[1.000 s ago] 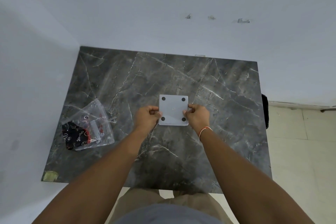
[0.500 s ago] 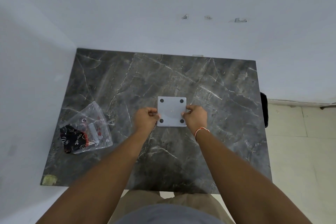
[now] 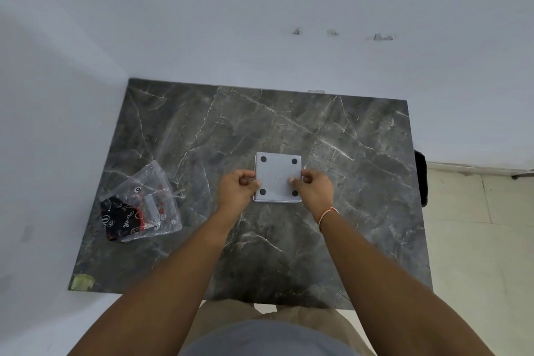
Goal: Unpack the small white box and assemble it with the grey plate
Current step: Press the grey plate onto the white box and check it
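A square grey plate (image 3: 278, 173) with a black round pad near each corner lies at the middle of the dark marble table (image 3: 361, 182). A thin white edge shows under its left and bottom sides, so something white lies beneath it. My left hand (image 3: 237, 188) pinches the plate's left edge. My right hand (image 3: 315, 188) pinches its right edge, thumb resting on the top face. An orange band circles my right wrist.
A clear plastic bag (image 3: 141, 202) with a black and red patterned item and small parts lies at the table's left. White walls close in behind and to the left. A dark object (image 3: 420, 179) hangs off the table's right edge above a tiled floor.
Both hands stay clamped on the plate's sides. The plate sits in almost the same spot; my right thumb has slid a little further onto its top.
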